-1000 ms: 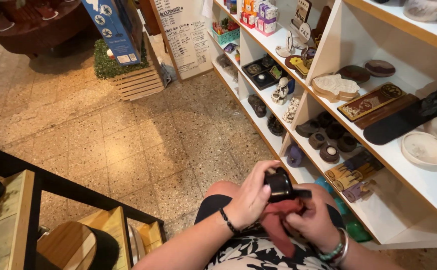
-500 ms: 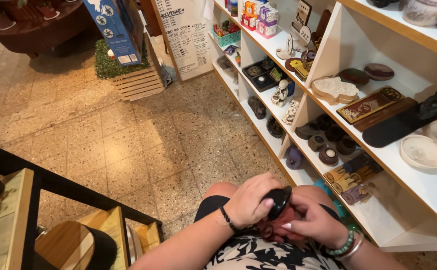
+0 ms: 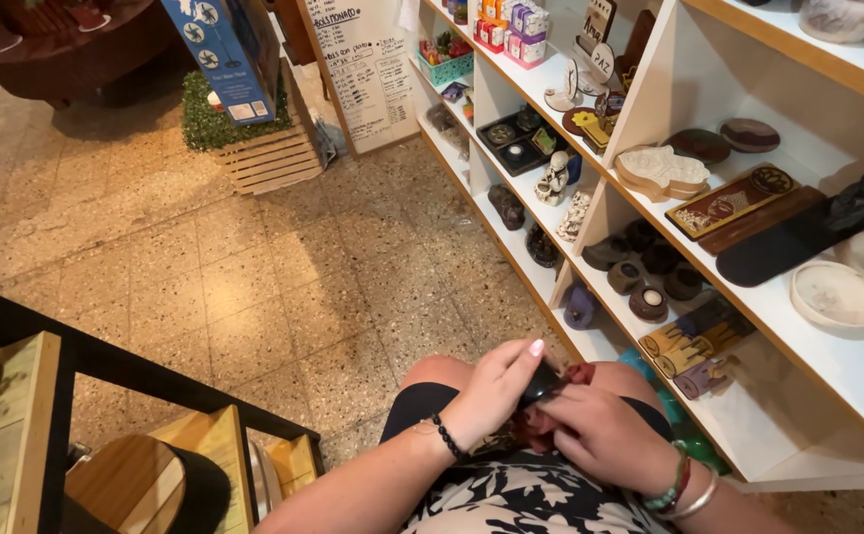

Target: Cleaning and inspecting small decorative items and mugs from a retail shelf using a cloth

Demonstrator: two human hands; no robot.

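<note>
Two hands meet low in the centre of your view, over your lap. Starting at the far left, a wooden stand [image 3: 2, 435] sits behind a black rail, with a round wooden piece [image 3: 121, 489] below it. Moving right, the speckled tile floor [image 3: 254, 287] opens up, a slatted crate topped with green turf [image 3: 254, 148] at the back and a white handwritten board [image 3: 368, 69] leaning beside it.

Now your left hand [image 3: 491, 391], beaded bracelet at the wrist, curls its fingers over a small black object [image 3: 543, 384]; the grip is closed around it from the left. Your right hand [image 3: 600, 435], bangles on the wrist, presses in just beside it, fingers closed on a reddish-brown cloth [image 3: 536, 425] bunched under the black object. How much of the object the right fingers touch, you cannot tell.

Off to the right, the white shelving [image 3: 778, 326] runs away from you, holding dark round bowls [image 3: 649, 272], a white dish [image 3: 832, 295] and a long black paddle [image 3: 788, 247].
</note>
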